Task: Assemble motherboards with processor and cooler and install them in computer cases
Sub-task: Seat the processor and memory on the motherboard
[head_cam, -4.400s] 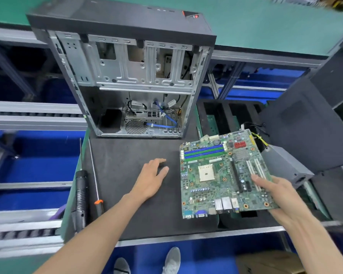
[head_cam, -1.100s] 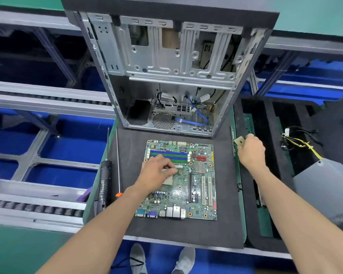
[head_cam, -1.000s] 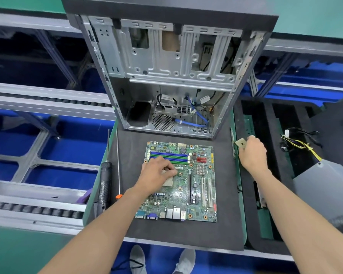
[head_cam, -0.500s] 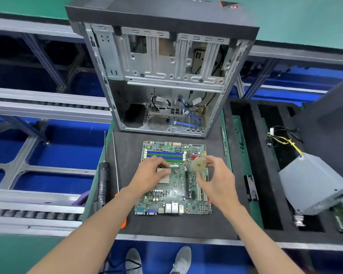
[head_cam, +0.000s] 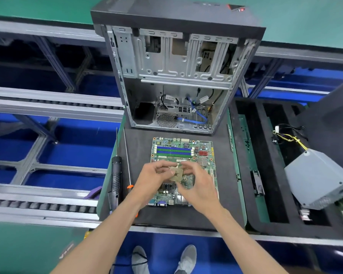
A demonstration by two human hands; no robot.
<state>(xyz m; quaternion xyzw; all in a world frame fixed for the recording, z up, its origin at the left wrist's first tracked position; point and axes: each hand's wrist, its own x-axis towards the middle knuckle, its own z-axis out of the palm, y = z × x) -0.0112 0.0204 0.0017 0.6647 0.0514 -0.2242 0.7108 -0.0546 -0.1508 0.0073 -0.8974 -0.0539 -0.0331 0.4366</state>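
I see both hands meeting over the middle of the frame: the left hand [head_cam: 153, 177] and the right hand [head_cam: 196, 183] each pinch the small tan processor [head_cam: 177, 172] at its edges, holding it tilted just above the motherboard [head_cam: 183, 150], which lies flat on the black mat [head_cam: 139, 147] in front of the open computer case [head_cam: 178, 76]. Half a second ago only the right hand carried the chip while the left rested on the socket; now both have it. A second ago the right hand was out over the foam tray [head_cam: 265, 165] at the right. The socket is hidden beneath the hands, so I cannot tell whether the chip touches it. The board's print is too small and blurred to read. A screwdriver [head_cam: 115, 175] lies at the mat's left edge.
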